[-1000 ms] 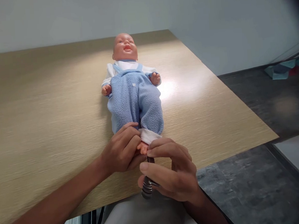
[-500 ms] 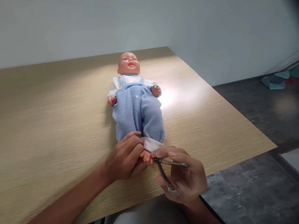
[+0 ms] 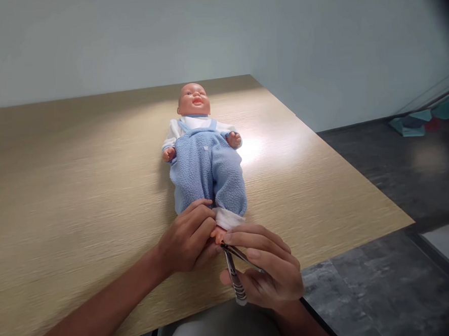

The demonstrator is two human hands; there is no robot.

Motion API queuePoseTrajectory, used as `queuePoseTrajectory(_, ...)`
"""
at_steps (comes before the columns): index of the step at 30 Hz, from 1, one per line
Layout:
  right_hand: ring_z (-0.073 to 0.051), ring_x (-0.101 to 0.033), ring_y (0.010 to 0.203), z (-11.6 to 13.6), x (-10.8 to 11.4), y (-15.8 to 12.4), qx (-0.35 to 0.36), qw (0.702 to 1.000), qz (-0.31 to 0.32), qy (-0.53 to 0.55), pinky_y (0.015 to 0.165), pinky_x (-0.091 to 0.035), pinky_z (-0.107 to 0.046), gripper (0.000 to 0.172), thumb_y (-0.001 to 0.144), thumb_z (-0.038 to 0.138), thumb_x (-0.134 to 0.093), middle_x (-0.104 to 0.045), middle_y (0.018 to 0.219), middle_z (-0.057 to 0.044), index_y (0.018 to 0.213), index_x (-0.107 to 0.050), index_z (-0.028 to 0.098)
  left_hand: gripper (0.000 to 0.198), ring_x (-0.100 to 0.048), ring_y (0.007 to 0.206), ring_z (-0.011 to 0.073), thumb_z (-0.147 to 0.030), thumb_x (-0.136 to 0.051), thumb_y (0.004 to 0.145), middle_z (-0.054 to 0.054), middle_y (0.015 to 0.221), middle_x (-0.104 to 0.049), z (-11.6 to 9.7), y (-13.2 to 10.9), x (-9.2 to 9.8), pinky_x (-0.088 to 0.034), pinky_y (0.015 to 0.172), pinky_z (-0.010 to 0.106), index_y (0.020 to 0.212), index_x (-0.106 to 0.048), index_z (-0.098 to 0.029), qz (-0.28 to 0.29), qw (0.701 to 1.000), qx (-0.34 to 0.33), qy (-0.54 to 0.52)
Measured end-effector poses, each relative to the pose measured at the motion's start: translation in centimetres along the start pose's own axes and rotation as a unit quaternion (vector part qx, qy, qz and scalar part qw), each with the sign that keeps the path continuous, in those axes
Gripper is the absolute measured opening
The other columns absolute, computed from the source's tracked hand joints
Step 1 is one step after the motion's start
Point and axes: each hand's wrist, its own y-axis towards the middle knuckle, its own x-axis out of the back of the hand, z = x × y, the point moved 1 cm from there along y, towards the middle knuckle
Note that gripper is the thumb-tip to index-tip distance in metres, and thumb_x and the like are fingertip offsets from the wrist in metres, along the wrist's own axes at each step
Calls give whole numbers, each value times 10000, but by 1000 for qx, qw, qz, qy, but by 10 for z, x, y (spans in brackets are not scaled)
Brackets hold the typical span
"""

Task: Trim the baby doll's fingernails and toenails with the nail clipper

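Note:
A baby doll (image 3: pixel 197 164) in blue fleece overalls and a white top lies on its back, head away from me. My left hand (image 3: pixel 186 236) is closed around one bare foot (image 3: pixel 219 234) below a white cuff (image 3: pixel 229 217); its thumb is partly hidden under the foot. My right hand (image 3: pixel 272 266) grips a pair of metal nail clippers (image 3: pixel 235 281), lever spread from the body in a V. The clipper tip is at the toes, though I cannot tell whether a toe is between the jaws. The doll's other foot is hidden.
The doll lies on a light wood table (image 3: pixel 95 160), close to its front edge. A pale wall (image 3: pixel 144 36) rises behind. Past the table's right edge is a dark grey floor (image 3: pixel 364 286), with teal and red items (image 3: pixel 415 124) against the wall.
My right hand has shifted left with the nail clippers, bringing their tip across the toes and turning the body more upright. My left hand keeps its hold on the foot.

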Motion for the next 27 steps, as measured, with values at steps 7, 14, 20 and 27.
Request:
queuePoseTrajectory(7, -198, -707, 987, -1, 0, -4, -17, 1000, 18, 1, 811, -645, -378, 374, 911, 260, -715, -715, 1061, -92, 1245, -560, 189, 156, -544, 774, 191, -221, -424, 971, 45, 782, -527, -1, 2, 0, -586, 955, 491, 832, -484, -182, -7, 1000, 2, 7)
queuePoseTrajectory(14, -172, -680, 967, 3, -1, -1, -39, 997, 61, -21, 816, -625, -329, 134, 898, 123, -663, -661, 1027, -56, 1002, -649, 206, 164, -545, 762, 188, -184, -383, 952, 45, 776, -527, 0, 2, 1, -592, 952, 510, 823, -484, -189, 6, 1000, -3, 15)
queuePoseTrajectory(20, -175, -658, 1006, 6, -1, -2, -62, 994, 71, -47, 861, -601, -345, 153, 930, 259, -687, -645, 1046, -47, 1076, -662, 222, 175, -547, 766, 182, -161, -409, 959, 30, 750, -515, 0, 1, -2, -586, 968, 506, 795, -461, -196, 11, 1000, 2, 17)
queuePoseTrajectory(27, -152, -645, 950, 6, -6, 3, -39, 993, 99, -55, 810, -588, -291, 200, 915, 188, -676, -592, 950, -14, 1106, -689, 249, 206, -579, 783, 187, -144, -408, 980, 33, 753, -553, 3, -3, -4, -575, 995, 497, 801, -499, -190, 9, 1000, 5, 19)
